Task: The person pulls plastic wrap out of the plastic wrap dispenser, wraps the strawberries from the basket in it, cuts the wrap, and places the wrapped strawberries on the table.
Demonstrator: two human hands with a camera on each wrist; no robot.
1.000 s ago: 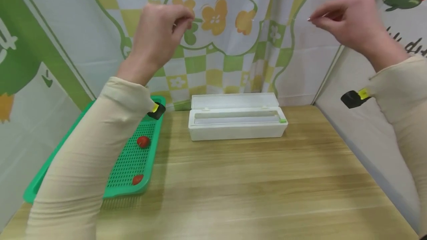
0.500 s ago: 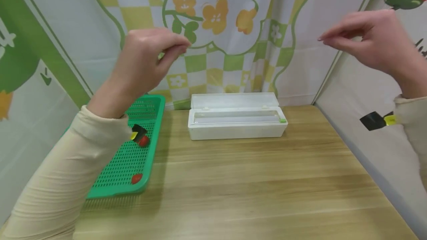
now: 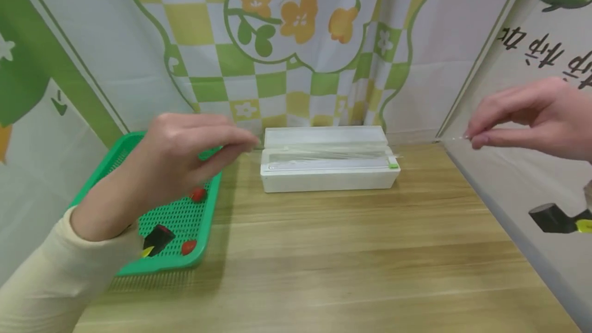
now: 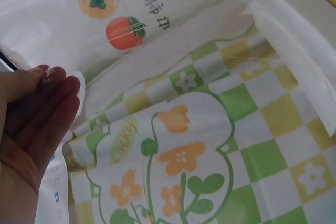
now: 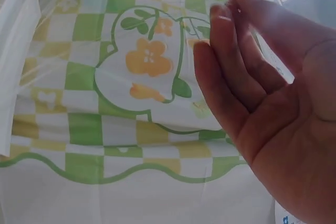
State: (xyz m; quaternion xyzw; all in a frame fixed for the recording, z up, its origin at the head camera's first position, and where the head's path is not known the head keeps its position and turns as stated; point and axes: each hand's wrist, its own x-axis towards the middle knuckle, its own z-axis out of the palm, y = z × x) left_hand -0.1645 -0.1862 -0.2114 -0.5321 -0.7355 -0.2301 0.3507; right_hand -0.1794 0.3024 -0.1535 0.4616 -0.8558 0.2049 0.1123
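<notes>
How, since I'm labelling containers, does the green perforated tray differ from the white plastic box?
The green perforated tray is open-topped; the white plastic box has solid walls and a raised lid. The tray holds small red fruits; the box feeds out clear film. The tray runs front to back, the box crosswise. Both are rectangular, on the wooden table.

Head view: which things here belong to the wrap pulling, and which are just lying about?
In use: left hand, right hand, clear film stretched between them, white dispenser box.
Lying about: green tray, red fruits, wooden table.
</notes>
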